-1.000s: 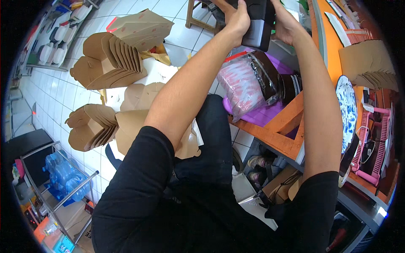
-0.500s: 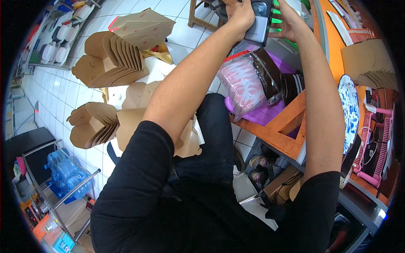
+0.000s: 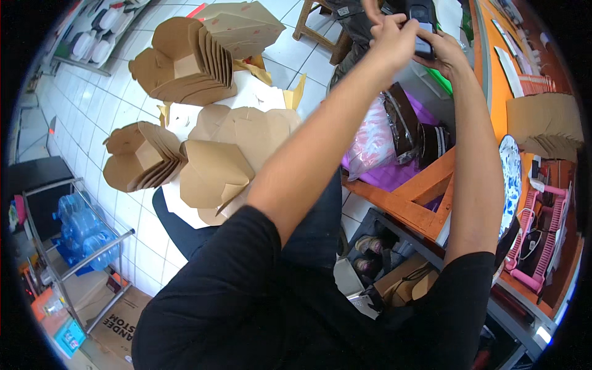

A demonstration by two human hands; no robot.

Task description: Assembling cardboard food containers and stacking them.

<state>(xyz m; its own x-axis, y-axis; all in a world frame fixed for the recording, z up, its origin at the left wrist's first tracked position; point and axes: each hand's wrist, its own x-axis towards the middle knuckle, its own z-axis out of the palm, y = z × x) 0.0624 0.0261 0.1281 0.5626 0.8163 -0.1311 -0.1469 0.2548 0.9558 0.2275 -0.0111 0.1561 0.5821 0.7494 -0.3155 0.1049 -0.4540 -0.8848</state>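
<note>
Below and to the left of our raised hands, stacks of folded brown paper boxes (image 3: 191,58) lie on the white tiled floor (image 3: 86,117), with a second nested stack (image 3: 139,163) and loose flat boxes (image 3: 237,151) nearer our body. Further left and lower, a metal rack (image 3: 74,259) carries blue water bottles (image 3: 83,228). Directly beyond the hands stands a wooden stool (image 3: 317,28).

Below the right hand, an orange wooden frame (image 3: 419,197) encloses a purple tray (image 3: 394,176). In that tray we see a clear plastic bag of pink items (image 3: 373,145) and a dark sleeve of black lids (image 3: 410,129), leaning against each other. To the right of the right forearm, the orange surface (image 3: 496,68) carries a stack of brown boxes (image 3: 546,126), a patterned plate (image 3: 509,179) and a pink rack (image 3: 546,228). Under the right elbow, a dark crate (image 3: 382,253) holds shoes and cardboard scraps.

Nothing stands between the hands and the dark handheld device (image 3: 422,24). We hold it at arm's length, near the top of the view. The right hand (image 3: 447,55) wraps around its lower body from beneath, fingers clenched on it. The left hand (image 3: 391,37) touches its left side, with thumb and forefinger pinched at its upper edge.
</note>
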